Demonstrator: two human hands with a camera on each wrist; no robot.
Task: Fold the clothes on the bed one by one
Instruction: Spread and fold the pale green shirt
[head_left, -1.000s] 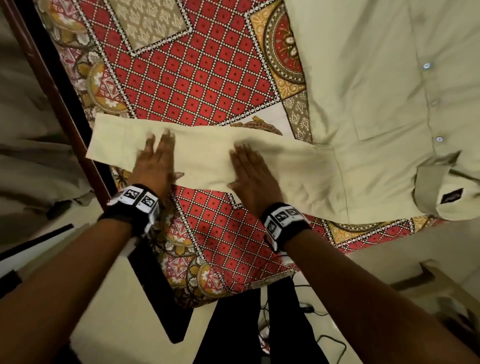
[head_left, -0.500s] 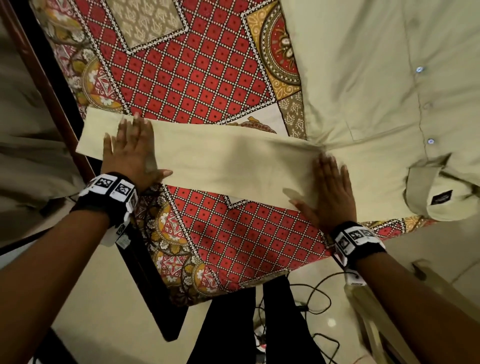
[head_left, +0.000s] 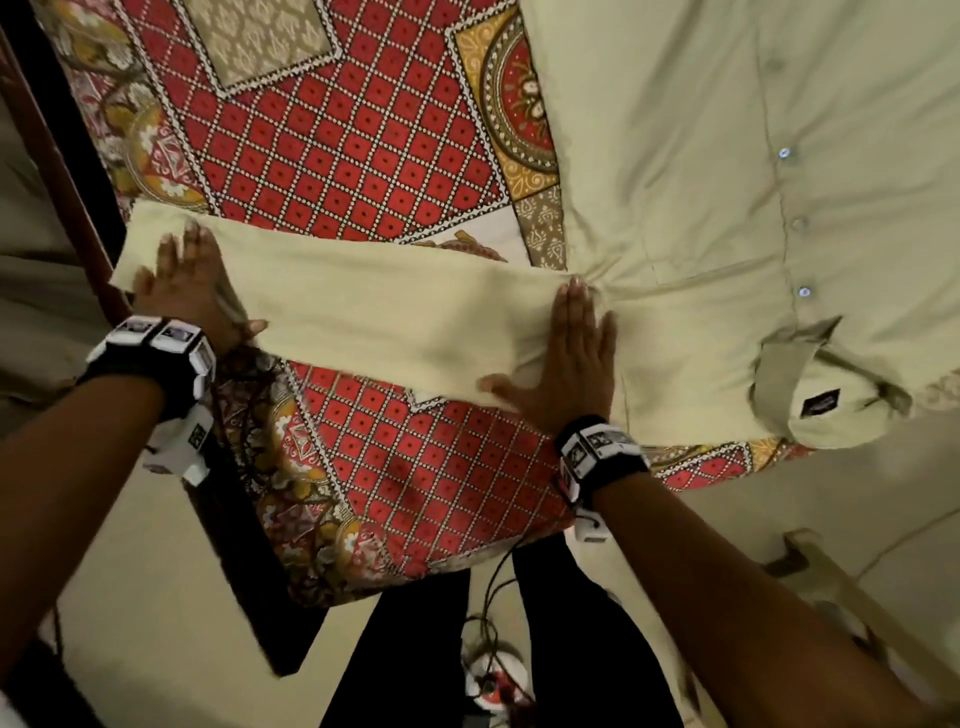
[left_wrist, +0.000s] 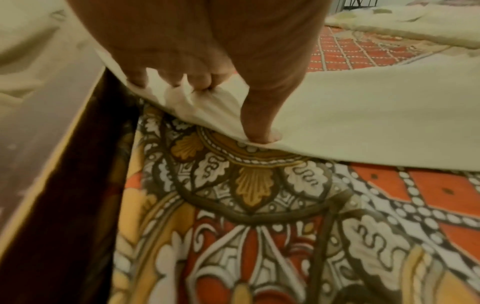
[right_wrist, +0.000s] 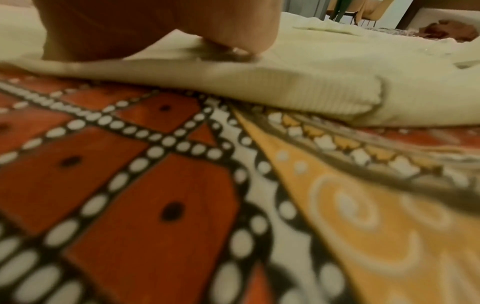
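Far left, by the dark wooden bed frame (head_left: 62, 171): left hand (head_left: 189, 283) on the cuff end of the sleeve (head_left: 395, 317). Fingers (left_wrist: 135, 77) bent and bunching the cloth, thumb (left_wrist: 257, 125) pressing down on the near edge of the sleeve. So, grabbing the sleeve end, not flat and loose.

Under and around it: bed sheet (head_left: 332, 156) with red squares, white dots and yellow flower shapes. Hanging down over the bed corner near the black wrist band (head_left: 150, 364).

In the middle: sleeve stretched out long and flat across the sheet, from the left hand over to the right hand. Nothing lying on top of it between the two hands.

Further right: right hand (head_left: 569, 358) lying flat, fingers straight and close together, thumb out to the side. Pressing down where the sleeve meets the body of the shirt (head_left: 727, 182). Holding nothing, just pushing. Small wrinkles in the cloth at the fingertips.

Far right: rest of the pale green shirt spread on the bed, buttons (head_left: 784, 152) in a row down the front, collar (head_left: 810, 384) with a small dark label at the near edge. Shirt body just past the right hand, touching it.

Down below: dark trouser legs (head_left: 415, 649), pale floor (head_left: 779, 509), some cords (head_left: 493, 587).
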